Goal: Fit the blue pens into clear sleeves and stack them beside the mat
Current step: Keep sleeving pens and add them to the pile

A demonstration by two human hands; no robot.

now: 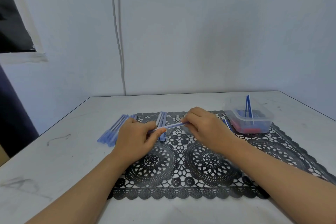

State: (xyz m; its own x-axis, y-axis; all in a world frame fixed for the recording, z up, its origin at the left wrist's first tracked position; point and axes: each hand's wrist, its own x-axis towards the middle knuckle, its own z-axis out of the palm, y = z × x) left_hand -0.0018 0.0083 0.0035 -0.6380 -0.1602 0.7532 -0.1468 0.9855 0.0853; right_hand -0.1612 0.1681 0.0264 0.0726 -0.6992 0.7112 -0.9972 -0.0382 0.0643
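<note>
We see the left hand and the right hand close together above the black lace mat, each pinching one end of a blue pen held nearly level between them, seemingly in a clear sleeve. Just behind it a few sleeved pens lie on the mat, and a larger stack rests on the white table beside the mat's left edge. At the mat's far right corner stands a clear tub with thin blue sticks leaning upright inside.

One left hand, one right hand, one held pen, one mat, one tub.
</note>
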